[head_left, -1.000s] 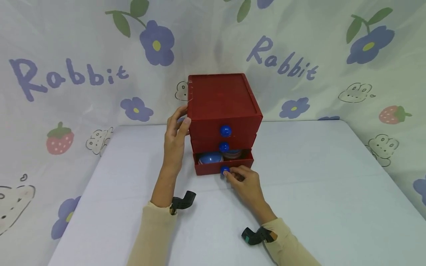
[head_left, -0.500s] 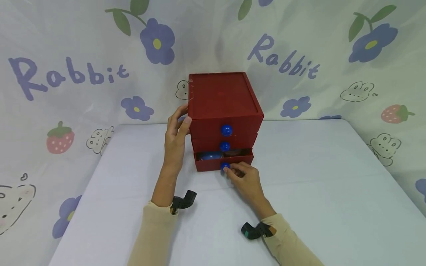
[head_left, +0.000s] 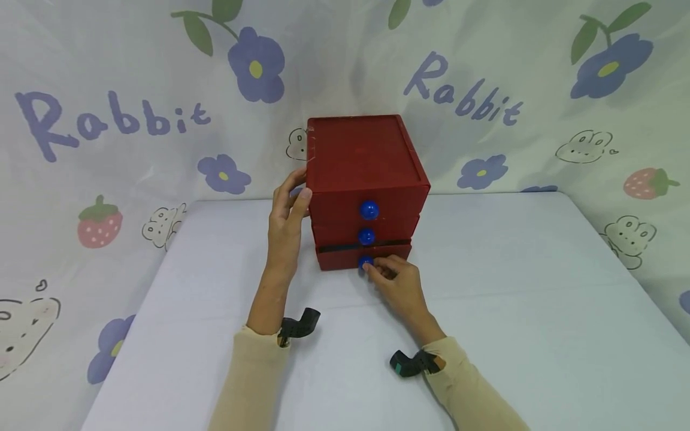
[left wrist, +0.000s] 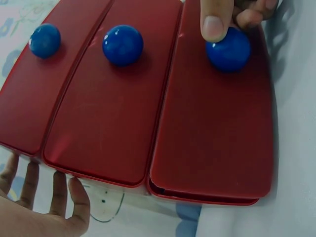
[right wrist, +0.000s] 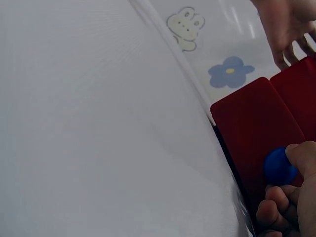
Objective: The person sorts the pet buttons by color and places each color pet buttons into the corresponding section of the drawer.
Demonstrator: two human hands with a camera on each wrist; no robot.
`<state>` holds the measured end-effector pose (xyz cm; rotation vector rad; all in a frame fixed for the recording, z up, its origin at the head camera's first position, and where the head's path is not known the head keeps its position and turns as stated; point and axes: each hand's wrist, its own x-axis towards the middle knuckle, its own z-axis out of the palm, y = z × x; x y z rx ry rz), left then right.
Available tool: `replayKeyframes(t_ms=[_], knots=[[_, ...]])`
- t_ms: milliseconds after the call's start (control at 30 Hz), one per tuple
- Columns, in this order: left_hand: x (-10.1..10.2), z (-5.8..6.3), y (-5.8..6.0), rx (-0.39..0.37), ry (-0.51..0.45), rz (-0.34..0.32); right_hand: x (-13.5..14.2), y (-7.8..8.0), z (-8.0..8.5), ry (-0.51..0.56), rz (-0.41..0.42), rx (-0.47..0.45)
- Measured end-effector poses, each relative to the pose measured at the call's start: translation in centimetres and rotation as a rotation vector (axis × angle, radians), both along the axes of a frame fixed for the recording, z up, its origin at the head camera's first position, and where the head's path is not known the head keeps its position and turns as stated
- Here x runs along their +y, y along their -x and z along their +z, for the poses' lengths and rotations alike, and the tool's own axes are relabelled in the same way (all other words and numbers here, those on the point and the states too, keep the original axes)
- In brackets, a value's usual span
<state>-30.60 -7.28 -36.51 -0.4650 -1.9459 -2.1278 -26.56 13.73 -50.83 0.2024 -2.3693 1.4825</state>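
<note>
A red cabinet (head_left: 361,152) of three stacked drawers stands on the table, each front bearing a round blue knob. The bottom drawer (head_left: 339,259) sticks out slightly, with a narrow dark gap above its front; its contents are hidden. My right hand (head_left: 399,284) pinches the bottom drawer's blue knob (left wrist: 231,53) between thumb and fingers. Along the cabinet's left side, my left hand (head_left: 284,236) rests with its thumb by the front corner and its fingers extended. In the left wrist view those fingertips (left wrist: 59,180) touch the side wall.
A white cloth covers the table (head_left: 512,287) around the cabinet. Close behind hangs a patterned curtain (head_left: 356,66) with flowers, rabbits and lettering. Black wrist cameras (head_left: 300,323) stick out from both wrists.
The bottom drawer has slid inward with my right hand on its knob, and the blue round things inside have gone out of sight. My left hand has stayed on the cabinet's side.
</note>
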Motion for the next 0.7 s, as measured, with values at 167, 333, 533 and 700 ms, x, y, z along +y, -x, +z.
replayKeyframes(t_ms=[167, 333, 533, 700], knots=[[-0.02, 0.1, -0.06, 0.002, -0.001, 0.005, -0.13, 0.21, 0.31, 0.004, 0.001, -0.014], [-0.05, 0.19, -0.16, -0.002, 0.005, 0.009, -0.22, 0.43, 0.44, 0.006, -0.005, -0.022], [0.04, 0.31, -0.22, -0.006, 0.013, 0.015, -0.12, 0.83, 0.41, 0.003, -0.004, -0.004], [0.09, 0.21, -0.19, -0.007, 0.014, 0.021, -0.12, 0.94, 0.44, 0.007, -0.005, 0.0]])
